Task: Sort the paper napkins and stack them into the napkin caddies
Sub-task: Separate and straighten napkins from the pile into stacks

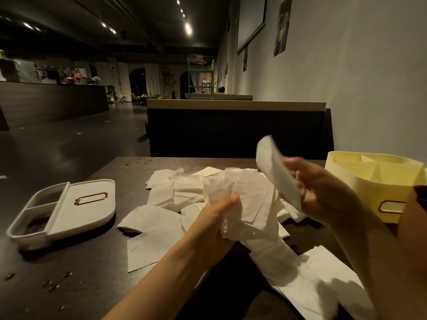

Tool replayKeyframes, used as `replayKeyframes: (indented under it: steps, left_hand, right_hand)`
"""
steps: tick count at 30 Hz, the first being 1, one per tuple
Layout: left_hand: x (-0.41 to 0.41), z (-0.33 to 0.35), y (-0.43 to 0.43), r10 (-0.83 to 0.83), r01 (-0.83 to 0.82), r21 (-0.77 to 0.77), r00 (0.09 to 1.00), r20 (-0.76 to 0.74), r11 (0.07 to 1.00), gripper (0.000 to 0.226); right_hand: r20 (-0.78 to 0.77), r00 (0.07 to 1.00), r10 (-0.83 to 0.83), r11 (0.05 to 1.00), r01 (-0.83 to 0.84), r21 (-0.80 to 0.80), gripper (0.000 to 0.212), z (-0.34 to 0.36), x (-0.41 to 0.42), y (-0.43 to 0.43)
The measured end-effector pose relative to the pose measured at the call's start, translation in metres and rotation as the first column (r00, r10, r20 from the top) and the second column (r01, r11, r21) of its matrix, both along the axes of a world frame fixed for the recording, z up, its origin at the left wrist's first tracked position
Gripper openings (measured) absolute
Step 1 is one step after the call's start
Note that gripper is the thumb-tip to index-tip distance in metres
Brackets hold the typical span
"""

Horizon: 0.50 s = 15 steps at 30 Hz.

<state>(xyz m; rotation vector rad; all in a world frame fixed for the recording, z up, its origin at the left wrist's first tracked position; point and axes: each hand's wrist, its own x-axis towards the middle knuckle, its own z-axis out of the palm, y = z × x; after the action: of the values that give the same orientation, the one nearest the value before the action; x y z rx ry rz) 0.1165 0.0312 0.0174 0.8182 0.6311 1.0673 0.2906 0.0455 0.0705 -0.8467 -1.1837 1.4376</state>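
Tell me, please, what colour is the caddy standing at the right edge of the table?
Pale yellow caddy, seen in the head view.

Crumpled white paper napkins [184, 199] heaped mid-table, white plastic caddy [69, 209] lying flat left, pale-yellow divided caddy [360, 181] upright right

Dim room [69, 139], dark booth bench [233, 132]

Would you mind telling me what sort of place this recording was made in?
Probably a café or restaurant outside opening hours: a long bar counter with machines and flowers, booth seating along the wall, and a dining table strewn with paper napkins beside napkin caddies.
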Motion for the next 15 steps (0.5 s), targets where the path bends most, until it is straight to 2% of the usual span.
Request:
replayKeyframes:
  steps: [2, 4, 7, 9, 15]
  left_hand:
    - [0.001, 0.000, -0.001, -0.007, 0.007, 0.048, 1.000, -0.001, 0.999, 0.020]
    - [0.002, 0.001, -0.001, -0.025, 0.028, 0.091, 0.999, -0.033, 0.995, 0.032]
    - [0.002, -0.001, 0.001, -0.037, 0.043, 0.080, 0.997, -0.073, 0.996, 0.042]
    - [0.002, -0.002, 0.001, -0.034, 0.038, 0.059, 0.997, -0.068, 0.998, 0.039]
    - [0.004, -0.003, 0.002, -0.049, 0.052, 0.060, 0.998, -0.047, 0.997, 0.039]
  right_hand:
    - [0.291, 0.936, -0.196, 0.979, 0.169, 0.115, 0.010, -0.013, -0.009, 0.008]
    - [0.406, 0.856, -0.318, 0.939, 0.226, 0.260, 0.006, -0.022, -0.013, 0.013]
    - [0.476, 0.757, -0.448, 0.866, 0.236, 0.440, 0.006, -0.029, -0.013, 0.015]
    - [0.488, 0.699, -0.523, 0.818, 0.252, 0.517, 0.010, -0.032, -0.013, 0.017]
    - [0.363, 0.720, -0.591, 0.776, 0.386, 0.498, 0.007, -0.039, -0.015, 0.022]
